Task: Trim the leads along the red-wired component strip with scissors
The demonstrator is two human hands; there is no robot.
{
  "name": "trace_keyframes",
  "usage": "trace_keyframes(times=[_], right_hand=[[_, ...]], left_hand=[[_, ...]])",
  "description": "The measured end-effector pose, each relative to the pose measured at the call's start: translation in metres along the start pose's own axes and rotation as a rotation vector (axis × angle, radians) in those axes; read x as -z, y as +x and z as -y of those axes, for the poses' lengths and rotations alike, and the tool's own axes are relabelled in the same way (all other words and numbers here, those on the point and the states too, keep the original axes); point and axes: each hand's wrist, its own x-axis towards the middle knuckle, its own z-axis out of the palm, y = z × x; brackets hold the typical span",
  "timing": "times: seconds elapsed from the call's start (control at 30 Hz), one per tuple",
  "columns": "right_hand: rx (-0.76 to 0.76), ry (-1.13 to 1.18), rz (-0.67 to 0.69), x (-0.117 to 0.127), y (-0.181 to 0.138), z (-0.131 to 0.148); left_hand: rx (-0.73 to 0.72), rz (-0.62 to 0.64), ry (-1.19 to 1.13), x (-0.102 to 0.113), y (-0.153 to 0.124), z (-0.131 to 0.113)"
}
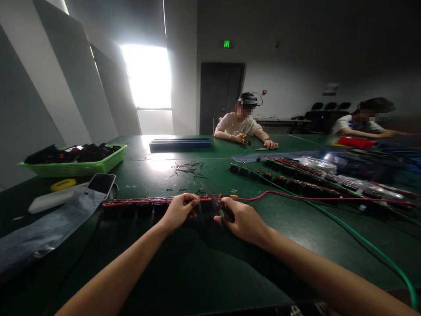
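A long dark strip of small black modules with a red wire [131, 204] lies across the green table [197, 263] in front of me. My left hand [179, 212] is closed on the strip near its middle. My right hand [241, 219] is closed on a dark cutting tool [217, 206], whose blades point up and left over the strip. Small cut wire scraps [187, 167] lie scattered just beyond the strip.
A green basket of dark parts [75, 162], a phone [101, 182], a yellow tape measure [62, 184] and plastic bags [42, 228] sit at left. More module strips with red and green wires [312, 184] lie at right. Two other people sit across the table.
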Motion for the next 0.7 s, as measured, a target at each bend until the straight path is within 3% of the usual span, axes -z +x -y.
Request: trace_keyframes(times=[0.7], right_hand=[[0.016, -0.129, 0.086, -0.0039, -0.0004, 0.0046]], left_hand=[[-0.01, 0.025, 0.041, 0.0003, -0.0003, -0.0021]])
